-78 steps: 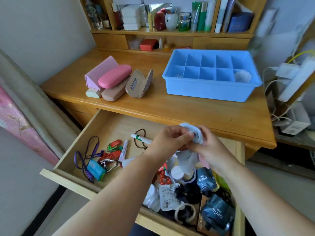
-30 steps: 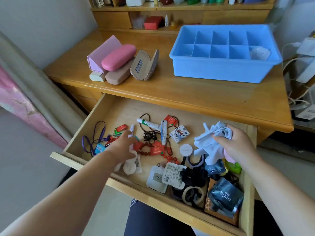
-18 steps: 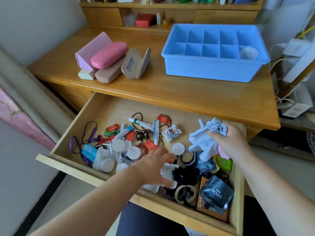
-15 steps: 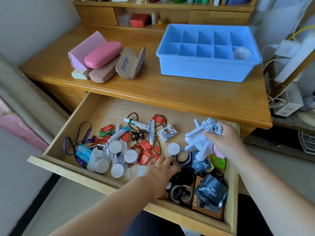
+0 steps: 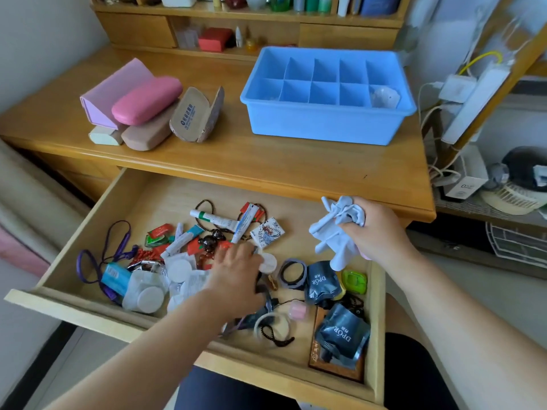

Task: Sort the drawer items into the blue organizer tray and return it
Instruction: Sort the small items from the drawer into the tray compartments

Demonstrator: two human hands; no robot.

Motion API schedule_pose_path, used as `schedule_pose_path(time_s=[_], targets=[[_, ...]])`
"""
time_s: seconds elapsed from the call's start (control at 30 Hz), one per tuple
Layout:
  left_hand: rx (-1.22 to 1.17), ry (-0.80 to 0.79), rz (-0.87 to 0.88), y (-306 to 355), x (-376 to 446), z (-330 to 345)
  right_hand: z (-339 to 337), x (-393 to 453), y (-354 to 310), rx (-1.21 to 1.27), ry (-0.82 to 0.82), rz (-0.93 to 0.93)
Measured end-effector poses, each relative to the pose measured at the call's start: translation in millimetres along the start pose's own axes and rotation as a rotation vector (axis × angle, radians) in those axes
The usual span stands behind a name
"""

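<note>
My right hand [image 5: 374,232] is curled tight around a bunched pale cloth [image 5: 337,232], holding it above the right end of the open drawer [image 5: 124,199]. My left hand [image 5: 236,270] reaches down into the clutter with its fingers spread toward a white round lid [image 5: 268,261]; I cannot tell whether they have closed on anything. To do this well, I should pinch one small thing at a time and lift it straight up, so the beads and cords tangled beside it do not drag along. The cloth is soft and will spring open, so I should keep it balled until it sits in a cell. The blue organizer tray [image 5: 325,125] stands on the desk top [image 5: 236,161], well behind the drawer, its grid of compartments nearly bare, with one whitish thing in the near right cell.
</note>
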State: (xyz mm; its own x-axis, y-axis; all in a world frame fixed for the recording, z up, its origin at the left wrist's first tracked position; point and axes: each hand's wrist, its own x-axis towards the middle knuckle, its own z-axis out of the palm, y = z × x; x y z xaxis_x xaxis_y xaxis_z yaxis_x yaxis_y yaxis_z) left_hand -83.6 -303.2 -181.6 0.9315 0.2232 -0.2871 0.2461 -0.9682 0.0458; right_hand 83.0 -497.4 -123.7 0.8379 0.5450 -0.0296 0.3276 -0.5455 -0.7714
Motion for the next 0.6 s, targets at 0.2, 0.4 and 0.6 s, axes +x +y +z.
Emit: schedule_pose_path(time_s=[0.2,0.4,0.6], targets=[[-0.05,-0.037,0.468,93,32,15,-11,-2,2,-0.1,-0.01,-0.014],[0.073,0.087,0.319,59,29,17,-13,-6,16,-0.066,-0.022,0.03],[-0.165,0.157,0.03,12,-7,11,5,-5,13,-0.042,-0.028,0.031]])
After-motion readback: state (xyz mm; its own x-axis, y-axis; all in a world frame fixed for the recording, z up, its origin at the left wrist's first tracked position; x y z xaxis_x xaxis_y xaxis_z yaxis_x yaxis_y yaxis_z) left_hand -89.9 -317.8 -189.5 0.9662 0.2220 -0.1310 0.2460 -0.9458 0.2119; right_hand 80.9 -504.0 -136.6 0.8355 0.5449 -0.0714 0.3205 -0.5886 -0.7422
